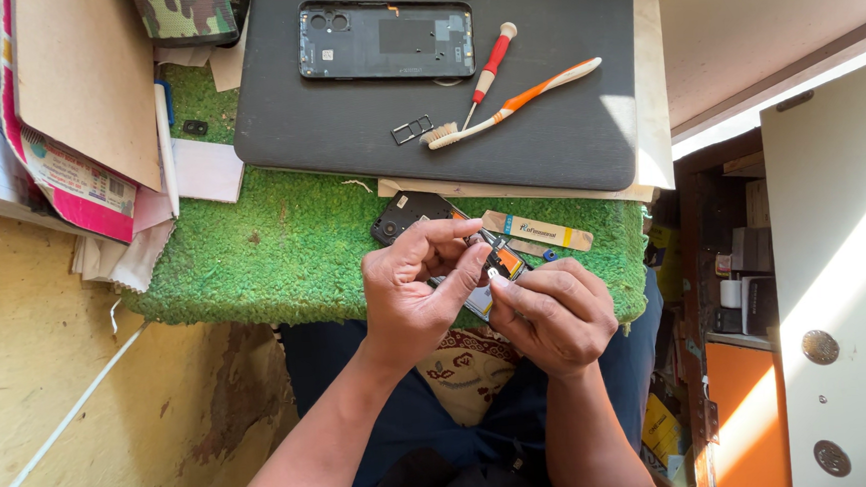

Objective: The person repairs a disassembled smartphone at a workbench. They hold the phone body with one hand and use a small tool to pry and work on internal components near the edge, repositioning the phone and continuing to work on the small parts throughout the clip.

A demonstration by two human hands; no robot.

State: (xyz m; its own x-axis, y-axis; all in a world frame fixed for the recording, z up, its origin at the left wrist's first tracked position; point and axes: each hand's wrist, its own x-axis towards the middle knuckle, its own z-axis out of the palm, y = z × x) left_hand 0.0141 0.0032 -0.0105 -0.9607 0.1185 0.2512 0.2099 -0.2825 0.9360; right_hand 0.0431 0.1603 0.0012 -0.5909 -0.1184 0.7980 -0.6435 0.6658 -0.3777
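Note:
Both my hands meet over the front edge of a green turf-covered table (pixel 283 253). My left hand (pixel 418 295) pinches a small phone circuit board (pixel 502 261) with black and orange parts. My right hand (pixel 555 314) holds the same board from below, its thumb and forefinger closed on a tiny pale piece at its edge. Just behind my left hand lies a black camera-frame part (pixel 406 213). Much of the board is hidden by my fingers.
A dark mat (pixel 545 116) at the back carries an opened phone back (pixel 386 41), a red-handled screwdriver (pixel 489 68), an orange-and-white toothbrush (pixel 515 106) and a SIM tray (pixel 412 129). Papers (pixel 84 104) are stacked left. A tan strip (pixel 537 230) lies near my hands. A cabinet (pixel 836 279) stands right.

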